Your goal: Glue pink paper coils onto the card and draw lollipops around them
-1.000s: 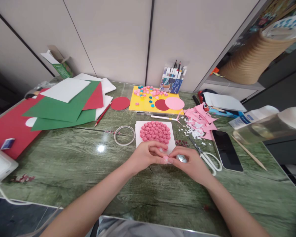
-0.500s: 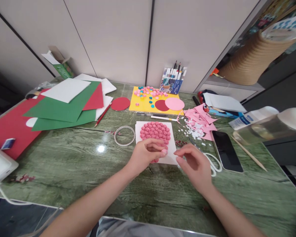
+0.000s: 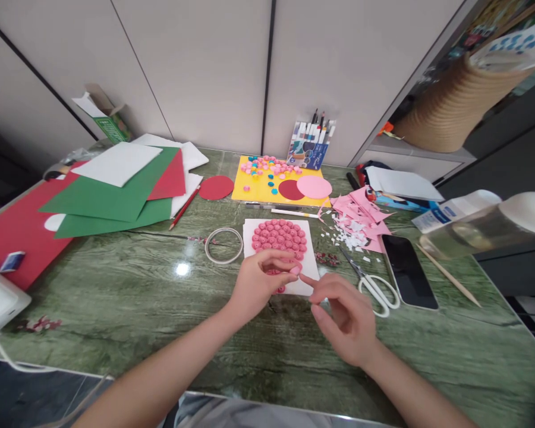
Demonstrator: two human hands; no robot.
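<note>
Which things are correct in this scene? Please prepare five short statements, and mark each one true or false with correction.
1. The left hand pinches a small light-pink piece. True.
2. Many dark-pink round pieces sit on the white paper sheet. True.
3. The white-handled metal scissors lie on the yellow rectangular sheet. False: the scissors lie on the green marbled table, beside the black rectangular phone.
4. A flat light-pink disc overlaps a flat dark-red disc. True.
5. The pale round tape roll encircles the dark-pink pieces. False: the tape roll lies left of them.
</note>
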